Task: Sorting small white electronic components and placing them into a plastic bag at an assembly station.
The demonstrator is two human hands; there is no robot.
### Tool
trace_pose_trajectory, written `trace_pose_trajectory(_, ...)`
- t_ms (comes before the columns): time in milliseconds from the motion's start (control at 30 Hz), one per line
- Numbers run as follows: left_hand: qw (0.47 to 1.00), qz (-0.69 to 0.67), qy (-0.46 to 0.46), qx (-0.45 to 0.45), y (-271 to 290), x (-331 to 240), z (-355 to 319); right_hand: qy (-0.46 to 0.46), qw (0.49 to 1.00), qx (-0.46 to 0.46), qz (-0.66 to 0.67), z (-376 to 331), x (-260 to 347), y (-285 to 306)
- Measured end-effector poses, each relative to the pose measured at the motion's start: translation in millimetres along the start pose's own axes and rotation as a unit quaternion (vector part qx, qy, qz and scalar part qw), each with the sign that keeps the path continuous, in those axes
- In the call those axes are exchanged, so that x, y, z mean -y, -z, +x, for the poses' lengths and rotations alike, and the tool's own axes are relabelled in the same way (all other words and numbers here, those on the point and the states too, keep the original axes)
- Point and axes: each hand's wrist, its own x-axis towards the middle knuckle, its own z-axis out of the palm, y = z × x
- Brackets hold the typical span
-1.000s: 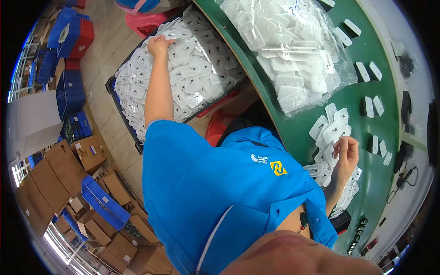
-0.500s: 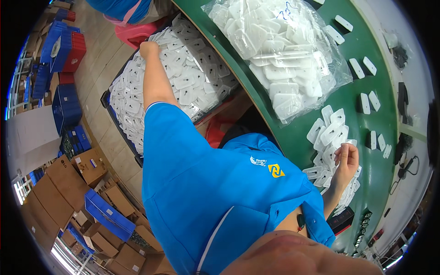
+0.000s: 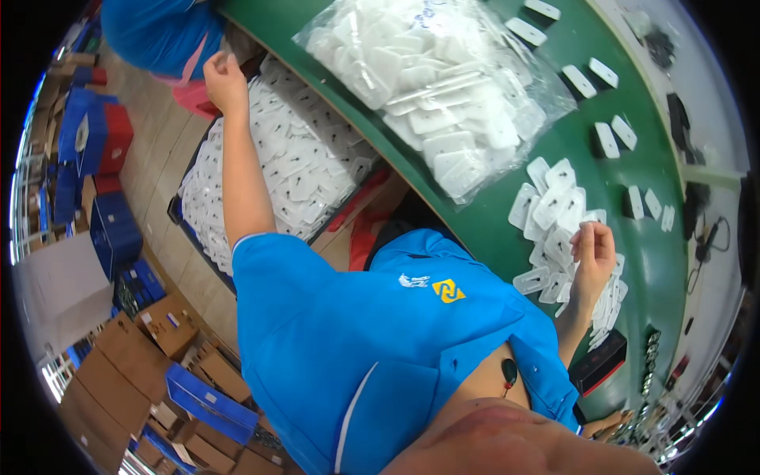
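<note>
head view: left hand (image 3: 225,79) has lifted off the bin of white plastic pieces (image 3: 293,170), fingers now curled shut; right hand (image 3: 592,252) stays on the table's loose pile (image 3: 554,207), fingers bent, pinch unclear.

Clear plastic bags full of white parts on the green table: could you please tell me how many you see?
1. The clear bag lies on the green table, at its far side, beyond the loose white pieces by the right hand. Others may be out of view.
</note>
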Motion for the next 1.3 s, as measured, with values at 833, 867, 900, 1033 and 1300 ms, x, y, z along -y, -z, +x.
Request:
trace_pose_trajectory(833, 0.643, 0.078, -0.688, 0.328, -177.2, -230.5, -198.1, -0.237, 0.713, -0.443, -0.489, -123.1, -124.8, 277.1)
trace_pose_trajectory(867, 0.634, 0.086, -0.705, 0.305, -181.4, -228.9, -199.4, -0.240, 0.720, -0.430, -0.489, -127.0, -139.1, 284.0)
trace_pose_trajectory(900, 0.626, 0.096, -0.721, 0.282, -182.2, -228.0, -200.5, -0.243, 0.727, -0.415, -0.490, -130.4, -154.1, 293.1)
trace_pose_trajectory(1033, 0.644, 0.084, -0.717, 0.254, -172.8, -224.6, -196.2, -0.219, 0.720, -0.493, -0.436, -158.9, -204.5, 347.9)
trace_pose_trajectory(1300, 0.704, 0.032, -0.680, 0.201, -160.6, -223.8, -189.5, -0.179, 0.768, -0.498, -0.360, -99.0, -222.9, 331.1)
